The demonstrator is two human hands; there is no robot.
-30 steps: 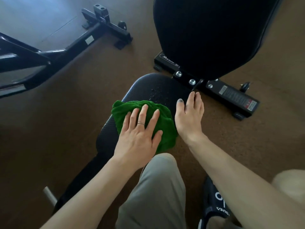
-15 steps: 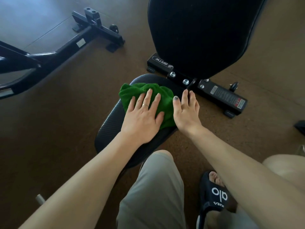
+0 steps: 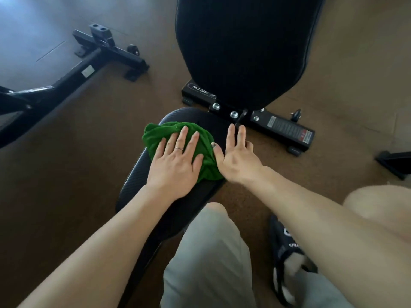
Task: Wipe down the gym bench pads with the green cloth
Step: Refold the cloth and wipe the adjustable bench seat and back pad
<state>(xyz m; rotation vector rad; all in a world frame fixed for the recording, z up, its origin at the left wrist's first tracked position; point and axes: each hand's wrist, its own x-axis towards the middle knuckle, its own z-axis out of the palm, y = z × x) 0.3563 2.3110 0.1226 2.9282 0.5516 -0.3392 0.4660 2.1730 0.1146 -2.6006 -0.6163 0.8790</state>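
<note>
Left hand (image 3: 175,165) flat on green cloth (image 3: 205,150) atop seat pad (image 3: 138,178), right hand (image 3: 238,158) beside, fingers straight

The cloth (image 3: 178,141) lies on the seat pad (image 3: 138,187), under the left hand (image 3: 175,165). The right hand (image 3: 238,156) is just beside it, maybe touching. The back pad (image 3: 244,47) stands behind.
</note>
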